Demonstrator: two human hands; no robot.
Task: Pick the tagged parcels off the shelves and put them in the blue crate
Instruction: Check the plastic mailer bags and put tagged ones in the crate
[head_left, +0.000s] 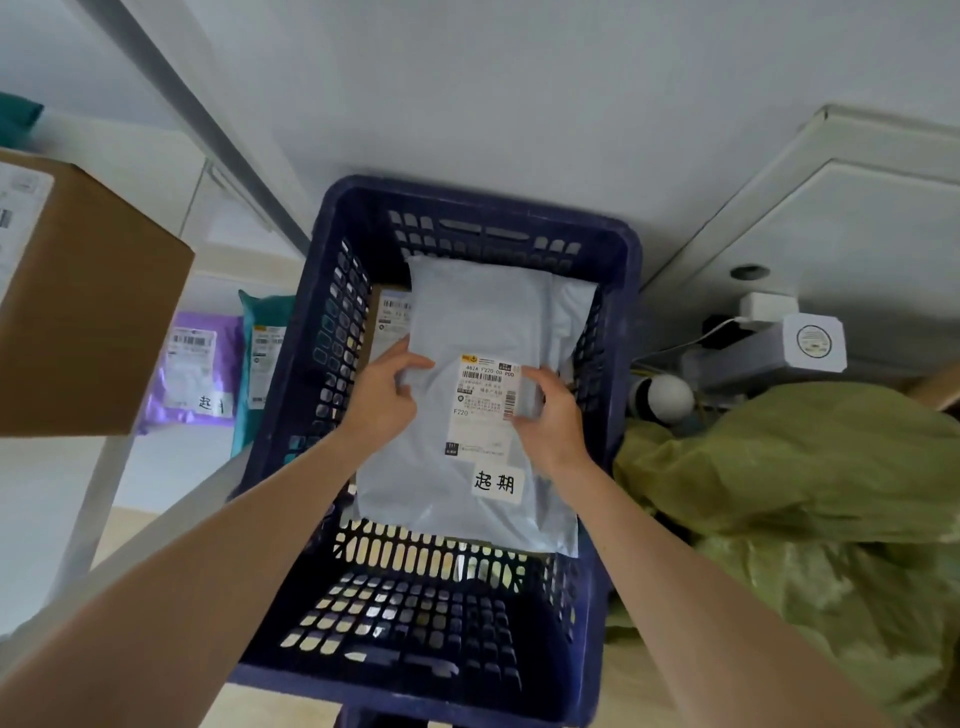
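A grey plastic mailer parcel (483, 322) with a shipping label and a white handwritten tag lies inside the blue crate (618, 244). My left hand (384, 389) grips the parcel's left edge, and my right hand (550, 410) pinches it by the label's right side. Another labelled parcel (389, 317) shows partly beneath it at the crate's left. On the low shelf to the left lie a purple tagged parcel (192, 369) and a teal parcel (260, 353).
A brown cardboard box (88, 306) juts from a shelf at upper left. White shelf posts (88, 519) stand left of the crate. Green sacks (810, 488) pile up on the right, with white devices and cables (769, 343) behind them.
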